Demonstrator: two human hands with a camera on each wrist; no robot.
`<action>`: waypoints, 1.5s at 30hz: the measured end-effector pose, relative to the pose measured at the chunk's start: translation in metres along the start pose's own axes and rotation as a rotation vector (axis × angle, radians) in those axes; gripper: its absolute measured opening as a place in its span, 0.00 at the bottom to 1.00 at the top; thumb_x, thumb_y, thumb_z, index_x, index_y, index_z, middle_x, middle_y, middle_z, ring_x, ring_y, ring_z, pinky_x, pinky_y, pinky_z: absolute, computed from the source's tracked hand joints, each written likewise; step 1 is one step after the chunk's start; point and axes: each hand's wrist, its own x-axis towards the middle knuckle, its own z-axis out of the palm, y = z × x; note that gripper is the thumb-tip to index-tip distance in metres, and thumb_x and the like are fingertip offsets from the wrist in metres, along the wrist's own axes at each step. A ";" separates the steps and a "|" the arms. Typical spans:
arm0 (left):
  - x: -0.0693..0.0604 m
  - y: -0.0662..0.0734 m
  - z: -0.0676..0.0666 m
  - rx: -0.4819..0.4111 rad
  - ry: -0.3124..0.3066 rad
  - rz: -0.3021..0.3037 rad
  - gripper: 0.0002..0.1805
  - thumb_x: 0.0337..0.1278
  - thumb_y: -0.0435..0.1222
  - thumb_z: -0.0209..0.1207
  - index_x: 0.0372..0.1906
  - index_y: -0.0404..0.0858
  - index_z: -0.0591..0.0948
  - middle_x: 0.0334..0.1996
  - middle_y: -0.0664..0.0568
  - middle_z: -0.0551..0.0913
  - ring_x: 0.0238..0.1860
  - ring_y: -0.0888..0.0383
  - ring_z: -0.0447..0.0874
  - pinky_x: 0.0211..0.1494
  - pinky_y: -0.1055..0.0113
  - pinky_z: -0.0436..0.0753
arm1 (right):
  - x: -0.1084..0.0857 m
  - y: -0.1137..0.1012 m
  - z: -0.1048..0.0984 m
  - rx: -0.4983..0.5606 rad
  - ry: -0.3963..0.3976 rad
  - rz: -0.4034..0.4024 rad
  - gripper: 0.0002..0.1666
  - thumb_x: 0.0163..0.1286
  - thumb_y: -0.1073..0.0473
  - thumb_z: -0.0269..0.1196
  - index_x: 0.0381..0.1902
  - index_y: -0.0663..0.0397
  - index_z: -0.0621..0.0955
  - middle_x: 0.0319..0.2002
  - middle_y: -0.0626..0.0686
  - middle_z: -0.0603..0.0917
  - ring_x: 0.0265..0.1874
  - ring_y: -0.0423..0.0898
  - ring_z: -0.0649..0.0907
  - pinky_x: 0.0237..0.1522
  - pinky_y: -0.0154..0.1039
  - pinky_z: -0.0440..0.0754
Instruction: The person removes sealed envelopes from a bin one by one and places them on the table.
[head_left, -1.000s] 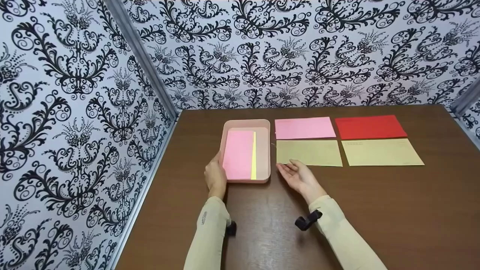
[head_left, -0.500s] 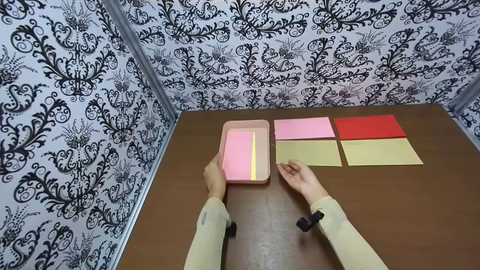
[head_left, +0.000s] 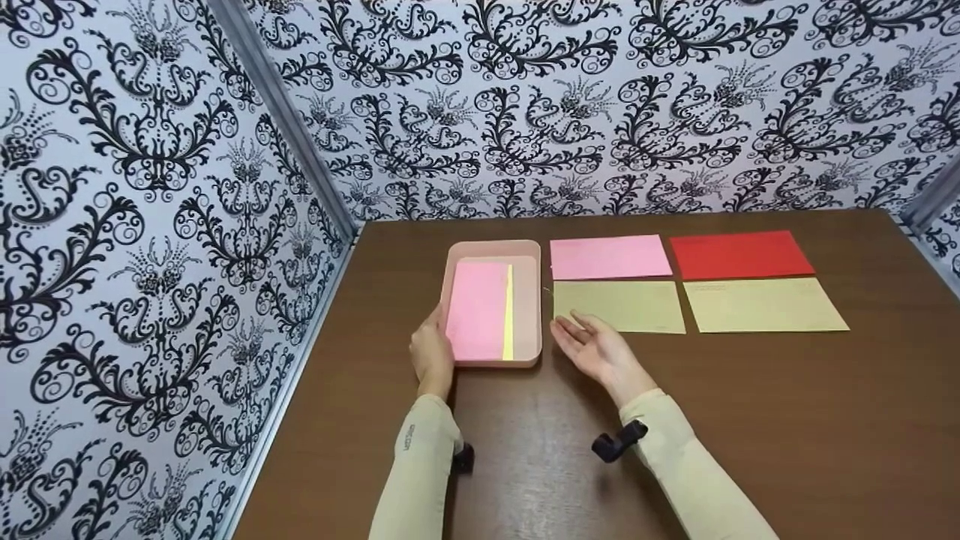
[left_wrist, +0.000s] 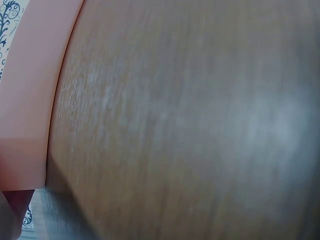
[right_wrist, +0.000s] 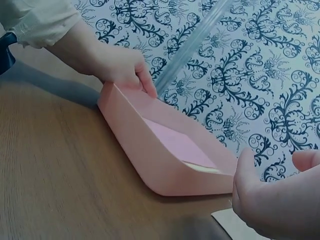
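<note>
My left hand [head_left: 433, 351] grips the left side of a shallow pink plastic tray [head_left: 531, 315] near its front corner. Inside the tray lies a pink envelope [head_left: 478, 311], with a yellow strip of paper [head_left: 509, 315] showing along its right edge. My right hand [head_left: 596, 349] is held palm up, fingers loosely extended and holding nothing, just right of the tray's front corner. It overlaps the near-left corner of a tan envelope [head_left: 622, 304]. In the right wrist view, the left hand [right_wrist: 117, 65] is on the tray's rim [right_wrist: 145, 125], its fingers partly hidden.
Behind the tan envelope lies a pink envelope [head_left: 609, 257]. A red envelope [head_left: 741, 254] and another tan envelope [head_left: 766, 305] are to the right. All rest on the brown wooden table [head_left: 750, 420]. Patterned walls [head_left: 585, 112] stand at the back and left.
My right hand has shifted slightly up and its fingers have spread a little. The left hand, the tray and the envelopes stay where they were.
</note>
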 end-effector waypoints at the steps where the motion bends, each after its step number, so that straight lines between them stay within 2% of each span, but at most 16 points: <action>1: 0.000 0.000 0.000 0.002 0.001 0.003 0.23 0.70 0.30 0.50 0.62 0.53 0.82 0.56 0.44 0.85 0.46 0.36 0.87 0.47 0.43 0.84 | 0.000 0.000 0.001 -0.006 -0.002 -0.003 0.06 0.78 0.62 0.48 0.45 0.59 0.72 0.56 0.59 0.72 0.63 0.51 0.73 0.74 0.39 0.66; 5: 0.000 0.000 0.000 0.012 0.010 0.015 0.23 0.69 0.30 0.50 0.62 0.53 0.82 0.55 0.44 0.85 0.46 0.36 0.87 0.47 0.43 0.84 | -0.003 0.001 0.004 -0.026 -0.014 -0.003 0.07 0.79 0.62 0.48 0.46 0.58 0.72 0.51 0.59 0.78 0.58 0.51 0.77 0.74 0.40 0.66; 10: 0.000 0.000 0.000 0.013 0.005 0.018 0.24 0.68 0.29 0.50 0.62 0.53 0.81 0.56 0.45 0.85 0.47 0.37 0.87 0.47 0.43 0.84 | -0.002 0.003 0.007 -0.035 -0.022 -0.007 0.07 0.78 0.62 0.48 0.48 0.58 0.70 0.47 0.58 0.80 0.61 0.51 0.75 0.74 0.41 0.66; 18: -0.001 0.000 -0.001 0.007 -0.008 0.020 0.24 0.69 0.29 0.50 0.63 0.52 0.80 0.57 0.45 0.85 0.48 0.38 0.87 0.48 0.44 0.84 | -0.001 0.004 0.009 -0.053 -0.028 -0.006 0.05 0.79 0.62 0.48 0.48 0.57 0.69 0.53 0.59 0.76 0.59 0.51 0.76 0.75 0.42 0.64; 22: -0.002 -0.001 0.000 0.009 -0.003 0.035 0.23 0.70 0.29 0.50 0.64 0.50 0.80 0.57 0.45 0.85 0.49 0.38 0.87 0.49 0.45 0.85 | -0.001 0.005 0.010 -0.068 -0.036 -0.009 0.06 0.79 0.61 0.48 0.49 0.57 0.68 0.55 0.58 0.75 0.61 0.51 0.74 0.76 0.42 0.64; 27: -0.001 -0.001 0.000 0.004 0.003 0.033 0.24 0.70 0.29 0.50 0.64 0.50 0.80 0.57 0.45 0.85 0.50 0.38 0.87 0.51 0.45 0.84 | -0.001 0.007 0.014 -0.111 -0.044 -0.023 0.06 0.79 0.60 0.48 0.49 0.56 0.67 0.53 0.57 0.77 0.57 0.50 0.77 0.76 0.43 0.63; 31: -0.001 0.000 0.000 0.000 0.001 0.032 0.24 0.69 0.29 0.50 0.63 0.51 0.80 0.58 0.45 0.84 0.50 0.38 0.87 0.52 0.45 0.83 | -0.001 0.011 0.018 -0.162 -0.058 -0.040 0.06 0.79 0.60 0.47 0.49 0.56 0.66 0.47 0.55 0.80 0.66 0.54 0.72 0.77 0.45 0.61; 35: -0.001 0.000 -0.001 0.000 0.000 0.029 0.24 0.69 0.29 0.50 0.63 0.51 0.81 0.57 0.44 0.85 0.49 0.37 0.86 0.51 0.44 0.83 | 0.000 0.015 0.020 -0.195 -0.076 -0.052 0.07 0.80 0.59 0.46 0.47 0.55 0.71 0.55 0.58 0.77 0.76 0.57 0.59 0.77 0.47 0.61; 38: -0.001 0.000 -0.001 -0.003 -0.002 0.025 0.24 0.69 0.29 0.50 0.63 0.51 0.81 0.57 0.44 0.85 0.50 0.37 0.86 0.51 0.43 0.83 | 0.001 0.018 0.019 -0.199 -0.078 -0.057 0.12 0.80 0.60 0.47 0.41 0.53 0.78 0.58 0.60 0.77 0.77 0.59 0.59 0.77 0.48 0.61; 40: -0.001 0.000 -0.002 -0.007 -0.004 0.025 0.23 0.70 0.29 0.50 0.63 0.51 0.81 0.57 0.44 0.85 0.50 0.37 0.86 0.52 0.44 0.83 | 0.001 0.019 0.018 -0.207 -0.089 -0.057 0.13 0.80 0.60 0.47 0.39 0.51 0.79 0.54 0.59 0.80 0.77 0.60 0.58 0.77 0.49 0.60; 45: -0.002 0.001 -0.003 0.003 0.001 0.030 0.24 0.70 0.29 0.49 0.63 0.51 0.81 0.56 0.43 0.85 0.49 0.37 0.86 0.51 0.44 0.83 | 0.003 0.022 0.021 -0.250 -0.085 -0.065 0.09 0.79 0.61 0.48 0.50 0.55 0.72 0.49 0.56 0.82 0.75 0.60 0.62 0.77 0.49 0.61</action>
